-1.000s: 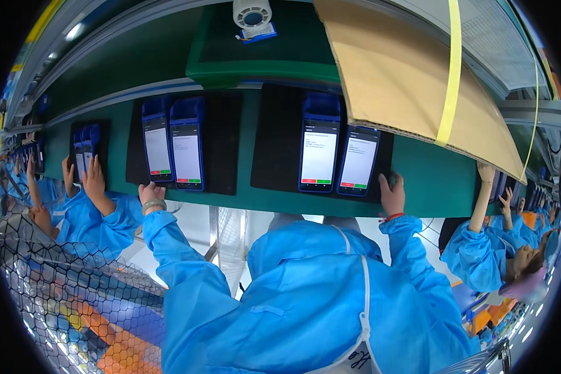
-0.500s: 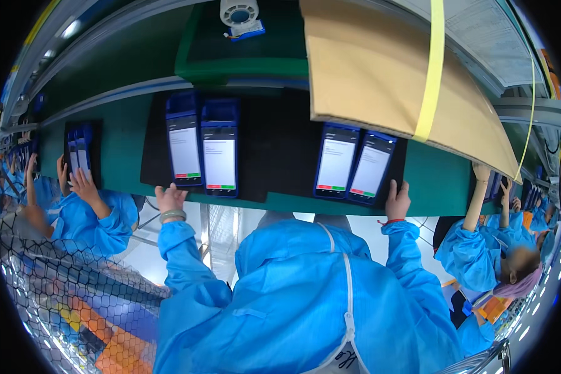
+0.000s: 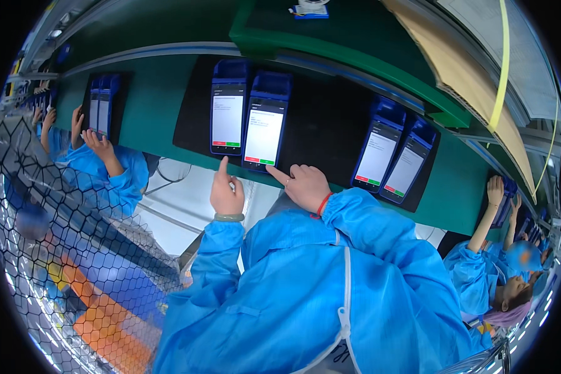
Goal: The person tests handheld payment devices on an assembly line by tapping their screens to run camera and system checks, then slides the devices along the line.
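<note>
Two upright blue handheld terminals lie side by side on a black mat, which rests on the green surface: the leftmost terminal and the second terminal, both with lit screens. The left hand is just below the leftmost one, its index finger stretched up toward the lower edge and the other fingers curled in, holding nothing. The right hand reaches across the body, index finger extended to the bottom of the second terminal, the rest loosely bent and likewise empty; whether either fingertip actually presses, I cannot tell.

A red and a green block sit next to each other along the foot of each screen (a narrow strip for a fingertip), so a slightly misplaced touch could land on the wrong colour. That seems the likeliest slip, caused by the right hand coming in at a slant. A firm push at the bottom edge could also nudge a terminal out of line, since nothing is seen gripping it, and the pair lies so close that one might knock the other.

The right sleeve passes near the third terminal, with the fourth terminal beside it; loose cloth could brush the screen or shift the unit if the forearm swings outward or rises toward it.
</note>
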Action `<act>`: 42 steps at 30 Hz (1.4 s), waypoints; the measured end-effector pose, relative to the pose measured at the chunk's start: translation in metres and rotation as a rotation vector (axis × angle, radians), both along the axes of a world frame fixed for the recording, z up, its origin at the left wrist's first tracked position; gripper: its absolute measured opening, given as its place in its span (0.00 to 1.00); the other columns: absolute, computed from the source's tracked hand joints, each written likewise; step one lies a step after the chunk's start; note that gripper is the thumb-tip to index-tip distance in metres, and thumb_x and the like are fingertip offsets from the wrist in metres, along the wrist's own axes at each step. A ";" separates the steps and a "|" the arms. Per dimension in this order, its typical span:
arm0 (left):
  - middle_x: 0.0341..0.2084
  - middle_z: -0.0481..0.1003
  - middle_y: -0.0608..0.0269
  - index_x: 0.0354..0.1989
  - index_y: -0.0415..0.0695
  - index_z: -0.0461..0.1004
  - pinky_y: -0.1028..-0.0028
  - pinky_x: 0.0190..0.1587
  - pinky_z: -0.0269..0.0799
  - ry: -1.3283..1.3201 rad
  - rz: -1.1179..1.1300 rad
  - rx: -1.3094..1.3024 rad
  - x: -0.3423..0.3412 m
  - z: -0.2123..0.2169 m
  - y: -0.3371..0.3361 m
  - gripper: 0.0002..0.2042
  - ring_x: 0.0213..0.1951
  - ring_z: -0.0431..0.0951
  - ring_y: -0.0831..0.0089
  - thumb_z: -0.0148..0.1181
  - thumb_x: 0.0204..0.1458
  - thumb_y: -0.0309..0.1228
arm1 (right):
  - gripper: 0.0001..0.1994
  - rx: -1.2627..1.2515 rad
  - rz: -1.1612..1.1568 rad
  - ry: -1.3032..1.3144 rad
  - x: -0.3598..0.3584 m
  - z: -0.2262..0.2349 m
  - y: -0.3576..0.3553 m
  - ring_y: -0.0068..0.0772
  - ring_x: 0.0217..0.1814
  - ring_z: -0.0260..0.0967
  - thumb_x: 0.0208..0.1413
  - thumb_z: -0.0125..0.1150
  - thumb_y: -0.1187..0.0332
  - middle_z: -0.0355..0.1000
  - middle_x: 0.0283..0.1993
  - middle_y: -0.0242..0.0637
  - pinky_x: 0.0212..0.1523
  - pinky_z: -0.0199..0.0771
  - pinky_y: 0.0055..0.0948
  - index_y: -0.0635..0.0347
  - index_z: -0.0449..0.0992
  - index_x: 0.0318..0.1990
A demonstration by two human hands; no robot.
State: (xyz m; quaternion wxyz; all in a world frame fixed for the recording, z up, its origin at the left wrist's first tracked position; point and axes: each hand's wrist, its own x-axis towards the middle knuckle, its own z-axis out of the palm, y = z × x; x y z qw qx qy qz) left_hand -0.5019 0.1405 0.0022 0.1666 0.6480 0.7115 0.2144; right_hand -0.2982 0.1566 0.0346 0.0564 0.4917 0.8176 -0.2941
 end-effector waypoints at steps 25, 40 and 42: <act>0.23 0.64 0.61 0.55 0.41 0.58 0.71 0.30 0.65 0.006 -0.012 -0.142 0.015 0.059 0.031 0.30 0.26 0.65 0.68 0.54 0.37 0.21 | 0.12 -0.012 -0.490 0.399 0.075 0.027 -0.066 0.38 0.30 0.66 0.47 0.49 0.74 0.66 0.30 0.40 0.31 0.68 0.30 0.60 0.72 0.41; 0.21 0.70 0.56 0.37 0.42 0.72 0.68 0.29 0.68 -0.320 -0.447 -0.012 0.110 0.056 0.009 0.13 0.26 0.71 0.60 0.52 0.39 0.23 | 0.08 0.069 -0.860 0.445 0.130 0.037 -0.106 0.35 0.23 0.66 0.47 0.51 0.75 0.67 0.27 0.41 0.24 0.65 0.26 0.64 0.73 0.34; 0.23 0.72 0.54 0.38 0.41 0.72 0.67 0.30 0.69 -0.348 -0.297 0.038 0.092 0.051 0.009 0.13 0.26 0.72 0.60 0.51 0.41 0.22 | 0.08 0.048 -0.818 0.455 0.128 0.039 -0.100 0.36 0.24 0.66 0.47 0.51 0.75 0.68 0.27 0.41 0.24 0.65 0.26 0.64 0.73 0.34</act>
